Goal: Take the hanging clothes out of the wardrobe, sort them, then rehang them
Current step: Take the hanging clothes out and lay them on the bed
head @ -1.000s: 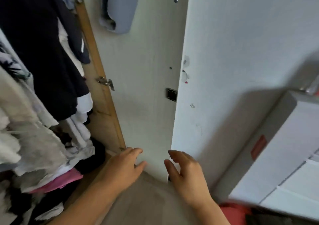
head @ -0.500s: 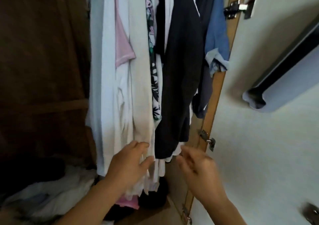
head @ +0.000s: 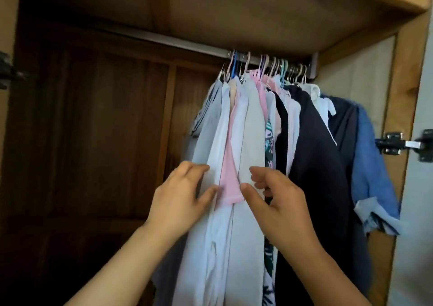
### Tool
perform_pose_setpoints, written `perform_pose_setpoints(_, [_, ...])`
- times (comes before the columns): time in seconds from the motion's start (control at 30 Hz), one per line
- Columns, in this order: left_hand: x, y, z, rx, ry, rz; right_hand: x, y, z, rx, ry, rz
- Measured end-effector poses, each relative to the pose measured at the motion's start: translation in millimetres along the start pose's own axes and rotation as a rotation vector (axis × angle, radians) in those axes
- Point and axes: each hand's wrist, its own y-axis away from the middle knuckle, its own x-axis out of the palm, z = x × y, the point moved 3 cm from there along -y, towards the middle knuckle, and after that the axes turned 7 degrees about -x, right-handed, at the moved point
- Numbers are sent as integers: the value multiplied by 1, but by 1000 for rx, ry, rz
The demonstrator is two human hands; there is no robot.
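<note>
hanging clothes [head: 269,122] bunched on rail [head: 164,39], upper right of centre | left hand [head: 180,200] fingers spread, touching pale garment, nothing gripped | right hand [head: 278,202] fingers loosely curled beside pink top [head: 230,176], contact seemingly light | hinge [head: 398,144] right edge
</note>
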Motion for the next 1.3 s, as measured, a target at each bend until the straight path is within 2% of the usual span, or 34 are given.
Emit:
perform_pose_setpoints(0.17, [-17, -91, 16, 3, -3, -80, 10, -88, 19, -113, 64, -76])
perform_pose_setpoints(0.4, [-11, -185, 36, -1, 16, -67, 39, -190, 15, -199, 258, -160])
perform_pose_setpoints(0.5, [-4, -208, 47, -11, 29, -80, 60, -223, 8, -183, 384, -128])
perform_pose_setpoints(0.57, [2, -217, 51, -10, 44, -84, 70, -239, 3, -102, 503, -77])
perform_pose_setpoints(0.7, [16, -229, 53, 18, 84, -79, 82, -257, -9, 23, 743, -68])
perform_pose_setpoints(0.97, [37, -255, 52, 47, 157, -93, 76, -274, -38, 207, 846, -118])
perform_pose_setpoints(1.17, [42, -259, 48, 71, 88, -126, 81, -276, -45, 121, 986, -68])
perform_pose_setpoints(1.3, [42, -261, 45, 90, 74, -141, 75, -280, -39, 10, 964, -188])
